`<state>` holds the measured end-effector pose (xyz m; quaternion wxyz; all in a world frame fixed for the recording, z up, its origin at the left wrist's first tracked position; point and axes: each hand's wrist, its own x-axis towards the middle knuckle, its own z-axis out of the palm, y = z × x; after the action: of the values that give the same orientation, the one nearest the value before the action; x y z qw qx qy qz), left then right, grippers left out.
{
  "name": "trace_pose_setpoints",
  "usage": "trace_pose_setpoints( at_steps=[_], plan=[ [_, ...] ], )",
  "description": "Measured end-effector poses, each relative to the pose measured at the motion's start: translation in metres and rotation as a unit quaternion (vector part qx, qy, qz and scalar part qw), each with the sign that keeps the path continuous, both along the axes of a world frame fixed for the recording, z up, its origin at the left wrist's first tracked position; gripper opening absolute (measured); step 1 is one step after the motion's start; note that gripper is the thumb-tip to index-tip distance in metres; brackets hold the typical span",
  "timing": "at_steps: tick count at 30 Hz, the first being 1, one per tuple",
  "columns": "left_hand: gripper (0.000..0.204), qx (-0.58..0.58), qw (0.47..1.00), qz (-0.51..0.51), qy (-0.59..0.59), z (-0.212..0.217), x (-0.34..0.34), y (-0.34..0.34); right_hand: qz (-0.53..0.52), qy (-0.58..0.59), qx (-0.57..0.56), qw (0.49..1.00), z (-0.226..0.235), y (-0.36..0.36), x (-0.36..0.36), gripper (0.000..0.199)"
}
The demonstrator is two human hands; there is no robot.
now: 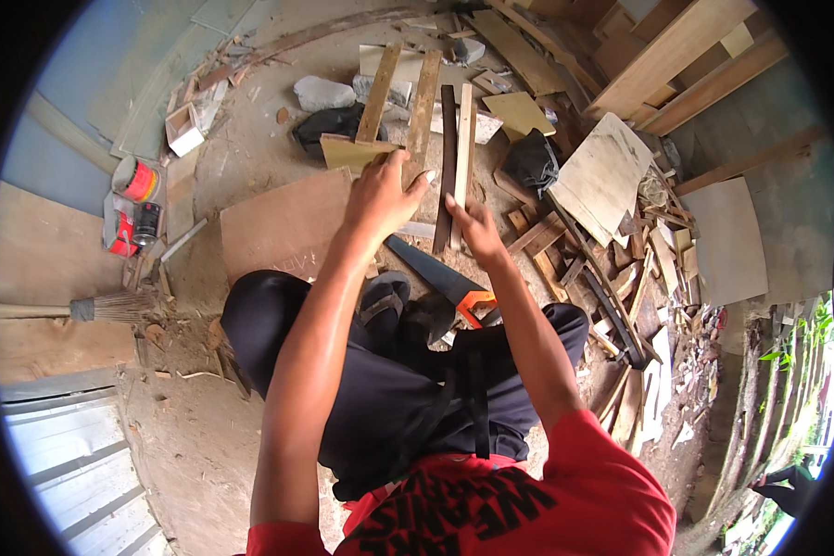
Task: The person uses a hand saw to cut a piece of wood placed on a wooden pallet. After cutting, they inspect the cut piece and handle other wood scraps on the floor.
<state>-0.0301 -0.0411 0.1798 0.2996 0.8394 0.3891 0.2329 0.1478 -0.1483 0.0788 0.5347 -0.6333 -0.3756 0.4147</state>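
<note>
Far left: ribbed metal sheet (88, 473) low down, broom (111, 308) above it, bristles toward the middle of the floor. Further up, a red-and-yellow tin (136, 180) and, just below, a dark can (146, 224). Small open white-sided box (184, 130) beyond these, near the wall.

Next, a broad brown board (283, 222) flat on the dirt floor (195, 435). Past its upper edge, a dark bag (332, 128) beside grey stone blocks.

Centre: two narrow planks side by side, a left plank (380, 93) and a right plank (424, 102). Left hand (386, 190) at the near end of the right plank; fingers bent, thumb stretched well away from them. Cannot tell whether it grips the wood.

Saw (431, 271) below, between the hands, dark blade slanting, orange on its handle, close to the seated person's legs.

Dark strip (448, 153) and pale strip (464, 139) stand out lengthwise, close together. Right hand (477, 230) at their near part, half closed, thumb against the dark strip; firmness of hold cannot be told.

Rightward: black plastic bag (531, 162), pale sheet (607, 176), then heaped scrap wood (635, 278). Far right edge: greenery (792, 347); below it, part of another person (788, 489) in dark clothing.
</note>
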Motion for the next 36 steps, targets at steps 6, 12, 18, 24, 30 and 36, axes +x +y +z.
trace_pose_setpoints(
  at_steps=[6, 12, 18, 24, 30, 36],
  plan=[
    [0.083, -0.257, 0.939, 0.019, -0.228, -0.017, 0.054, -0.001, 0.054, 0.052, 0.08, 0.994, 0.015, -0.074, -0.028, 0.04],
    [0.055, -0.485, 0.784, 0.005, -0.388, -0.019, 0.072, -0.021, 0.129, 0.121, 0.08, 0.981, 0.021, -0.119, -0.043, 0.044],
    [0.052, -0.492, 0.797, -0.076, -0.341, -0.007, 0.111, -0.06, -0.004, 0.166, 0.108, 0.98, 0.009, -0.146, -0.046, 0.04],
    [0.057, -0.452, 0.827, -0.13, -0.31, -0.002, 0.148, -0.074, -0.153, 0.145, 0.161, 0.964, 0.043, -0.176, -0.032, 0.031],
    [0.045, -0.435, 0.845, -0.184, -0.251, 0.016, 0.152, -0.085, -0.478, 0.042, 0.19, 0.856, 0.071, -0.26, 0.057, 0.03],
    [0.028, -0.411, 0.822, -0.24, -0.312, 0.055, 0.142, -0.101, -0.612, 0.11, 0.147, 0.769, 0.075, -0.37, 0.095, 0.035]
  ],
)
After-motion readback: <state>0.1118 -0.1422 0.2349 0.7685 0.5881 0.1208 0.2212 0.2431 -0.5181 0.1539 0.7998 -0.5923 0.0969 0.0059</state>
